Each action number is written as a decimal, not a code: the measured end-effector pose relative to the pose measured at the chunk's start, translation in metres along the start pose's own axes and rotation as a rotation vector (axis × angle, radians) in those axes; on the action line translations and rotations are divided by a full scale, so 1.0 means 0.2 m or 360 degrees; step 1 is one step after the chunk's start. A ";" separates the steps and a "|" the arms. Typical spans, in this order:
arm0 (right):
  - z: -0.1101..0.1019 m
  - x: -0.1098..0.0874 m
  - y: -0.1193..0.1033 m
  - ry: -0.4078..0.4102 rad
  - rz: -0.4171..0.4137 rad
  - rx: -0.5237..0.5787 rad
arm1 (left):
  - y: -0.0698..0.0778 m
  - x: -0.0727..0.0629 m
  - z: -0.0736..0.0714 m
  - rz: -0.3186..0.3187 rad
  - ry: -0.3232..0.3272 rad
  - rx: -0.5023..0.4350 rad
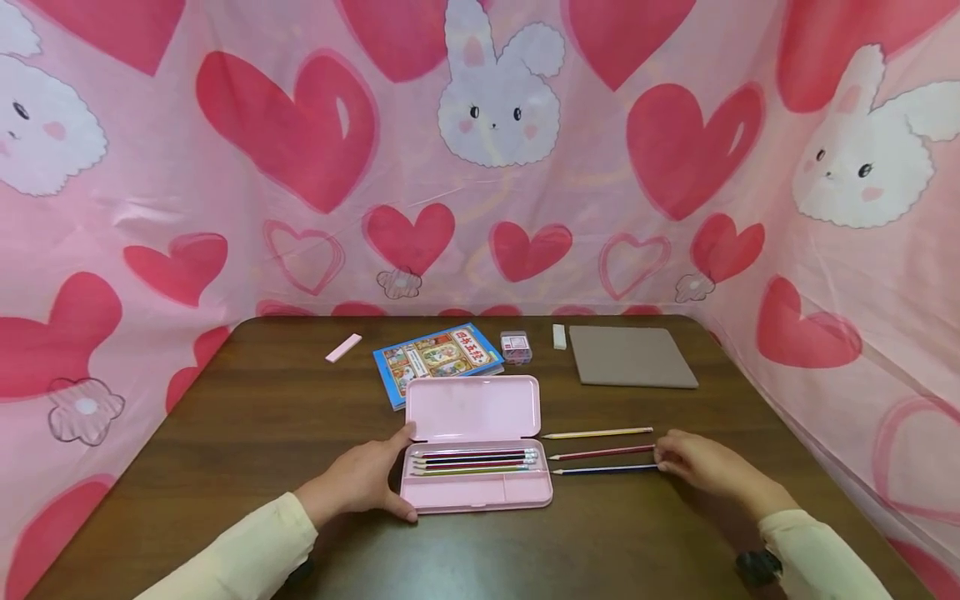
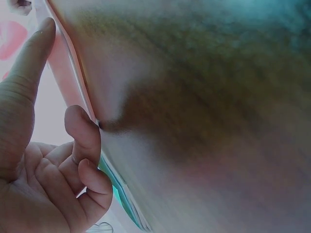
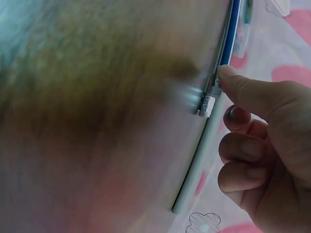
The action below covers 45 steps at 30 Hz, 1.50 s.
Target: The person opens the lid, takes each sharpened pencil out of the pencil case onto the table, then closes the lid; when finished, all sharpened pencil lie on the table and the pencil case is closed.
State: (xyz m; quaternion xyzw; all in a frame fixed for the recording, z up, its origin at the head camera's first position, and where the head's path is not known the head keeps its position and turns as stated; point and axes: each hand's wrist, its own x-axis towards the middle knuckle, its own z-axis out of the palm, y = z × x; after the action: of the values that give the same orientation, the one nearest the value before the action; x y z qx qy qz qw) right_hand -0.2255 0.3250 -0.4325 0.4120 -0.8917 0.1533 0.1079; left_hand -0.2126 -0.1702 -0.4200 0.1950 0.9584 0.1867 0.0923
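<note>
A pink pencil case point(image 1: 450, 493) lies with its lid raised in the head view, several pencils point(image 1: 472, 472) side by side in its upper compartment. My left hand point(image 1: 358, 477) holds the case's left end, thumb at the front corner and fingers by the hinge. To the right of the case lie a yellow pencil point(image 1: 600, 433), a red pencil point(image 1: 603, 453) and a blue pencil point(image 1: 603, 470), tips toward it. My right hand point(image 1: 701, 467) pinches the blue pencil near its eraser end, beside the red one's end. In the right wrist view the thumb point(image 3: 233, 80) presses against it.
Behind the case lies a blue-edged book point(image 1: 442, 354), with a small clear box point(image 1: 516, 347) beside it. A white eraser-like block point(image 1: 559, 337) and a flat grey-brown rectangle point(image 1: 633, 357) are at back right. A pink strip point(image 1: 343, 347) lies at back left.
</note>
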 end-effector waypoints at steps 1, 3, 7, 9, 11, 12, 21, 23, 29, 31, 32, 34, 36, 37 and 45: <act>0.01 0.00 0.00 -0.0003 0.0000 -0.0022 | 0.00 0.00 0.00 0.0004 0.0001 -0.0002; 0.01 0.00 0.01 -0.0021 0.0002 -0.0056 | 0.00 0.00 0.01 0.0004 0.0003 -0.0003; 0.02 0.00 0.00 -0.0043 0.0026 -0.0082 | 0.00 0.00 0.01 -0.0001 0.0002 -0.0007; 0.02 0.00 0.00 -0.0049 0.0038 -0.0091 | 0.00 0.00 0.01 -0.0003 0.0001 -0.0007; 0.01 0.00 -0.01 -0.0043 0.0051 -0.0115 | 0.00 0.00 0.01 -0.0003 0.0003 -0.0008; 0.00 0.00 -0.01 -0.0045 0.0068 -0.0120 | 0.00 0.00 0.01 -0.0001 0.0005 -0.0005; -0.05 0.06 -0.08 -0.0074 0.0351 -0.0115 | 0.00 0.00 0.00 -0.0009 0.0015 0.0014; -0.04 0.09 -0.09 -0.0104 0.0361 -0.0085 | 0.00 0.00 0.00 -0.0010 0.0014 0.0014; 0.00 0.18 -0.12 -0.0168 0.0363 -0.0002 | -0.01 0.00 0.00 0.0002 0.0019 0.0029; 0.02 0.20 -0.13 -0.0170 0.0343 0.0008 | -0.01 0.00 0.00 0.0010 0.0019 0.0026; 0.02 0.22 -0.14 -0.0169 0.0336 0.0007 | 0.00 0.00 0.00 0.0015 0.0020 0.0025; 0.04 0.25 -0.15 -0.0168 0.0321 0.0020 | 0.00 0.00 0.00 0.0015 0.0016 0.0017; 0.06 0.28 -0.16 -0.0174 0.0304 0.0040 | 0.00 -0.01 0.00 0.0008 0.0007 0.0009; 0.07 0.29 -0.17 -0.0182 0.0301 0.0059 | 0.00 -0.01 0.00 0.0003 0.0003 0.0006; 0.13 0.41 -0.22 -0.0241 0.0289 0.0205 | 0.00 -0.01 0.00 0.0015 0.0012 0.0024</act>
State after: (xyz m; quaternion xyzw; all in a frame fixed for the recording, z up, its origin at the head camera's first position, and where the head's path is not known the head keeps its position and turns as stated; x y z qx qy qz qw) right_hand -0.2448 0.2316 -0.4225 0.3460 -0.9193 0.1877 -0.0008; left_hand -0.2111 -0.1708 -0.4204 0.1995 0.9592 0.1806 0.0861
